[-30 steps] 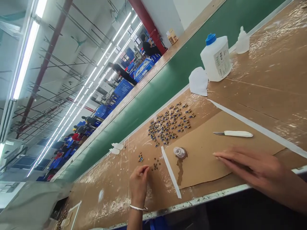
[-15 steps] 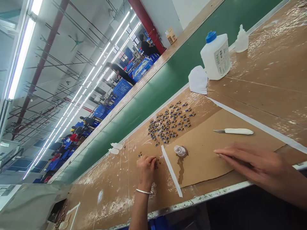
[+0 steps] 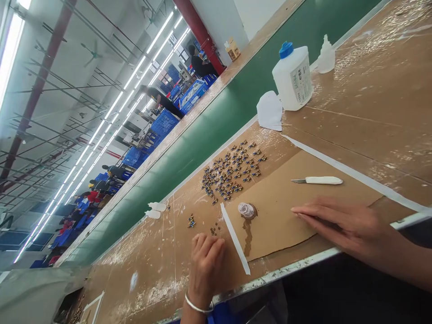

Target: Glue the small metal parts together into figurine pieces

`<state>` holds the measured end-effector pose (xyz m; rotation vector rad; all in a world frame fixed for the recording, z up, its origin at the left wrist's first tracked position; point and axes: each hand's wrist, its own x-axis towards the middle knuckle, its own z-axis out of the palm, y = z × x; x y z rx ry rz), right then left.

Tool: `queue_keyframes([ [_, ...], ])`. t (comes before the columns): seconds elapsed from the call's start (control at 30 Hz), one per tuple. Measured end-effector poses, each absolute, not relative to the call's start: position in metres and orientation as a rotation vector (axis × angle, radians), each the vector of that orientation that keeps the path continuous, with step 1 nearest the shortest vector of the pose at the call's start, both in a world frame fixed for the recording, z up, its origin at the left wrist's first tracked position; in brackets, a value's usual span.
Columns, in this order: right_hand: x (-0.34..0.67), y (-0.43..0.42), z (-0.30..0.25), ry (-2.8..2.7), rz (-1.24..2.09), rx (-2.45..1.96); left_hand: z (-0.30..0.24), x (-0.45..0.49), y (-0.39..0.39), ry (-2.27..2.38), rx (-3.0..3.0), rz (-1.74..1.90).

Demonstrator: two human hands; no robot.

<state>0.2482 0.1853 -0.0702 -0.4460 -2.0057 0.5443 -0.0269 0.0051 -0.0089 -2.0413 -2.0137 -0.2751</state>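
Observation:
My left hand, with a bangle at the wrist, rests near the table's front edge, its fingers curled; whatever may be in them is hidden. Just beyond its knuckles lie several tiny dark round beads. A small cluster of blue-and-gold pieces sits farther to the left. My right hand is over the cardboard sheet, thumb and fingertips pinched together; I cannot make out anything between them. Above it lies a craft knife with a white handle. A small glass-like pot stands on the cardboard beside a wet streak.
Many small blue-and-gold pieces are spread beyond the cardboard. At the back stand a large white bottle with a blue cap and a small dropper bottle. Two small white bottles lie to the left. Co-workers sit and stand in the background.
My left hand has drawn back toward the table's front edge, uncovering the beads and the small cluster. My right hand keeps its pinch. The whole view has shifted slightly.

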Motion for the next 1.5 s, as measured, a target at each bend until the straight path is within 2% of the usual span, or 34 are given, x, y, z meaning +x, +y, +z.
queue_keyframes([
  [0.1,0.247,0.186,-0.068,-2.016,0.535,-0.426,-0.009,-0.024,-0.011,-1.921,-2.204,-0.195],
  [0.23,0.248,0.185,-0.067,-2.028,0.542,-0.426,-0.013,-0.035,-0.022,-1.924,-2.251,-0.263],
  [0.5,0.248,0.184,-0.066,-2.062,0.513,-0.424,-0.031,-0.033,-0.039,-2.069,-2.025,-0.463],
  [1.1,0.247,0.187,-0.072,-2.038,0.488,-0.415,-0.041,-0.027,-0.042,-2.077,-1.948,-0.381],
  [1.5,0.248,0.187,-0.071,-2.045,0.471,-0.422,-0.043,-0.021,-0.044,-2.084,-1.926,-0.525],
])
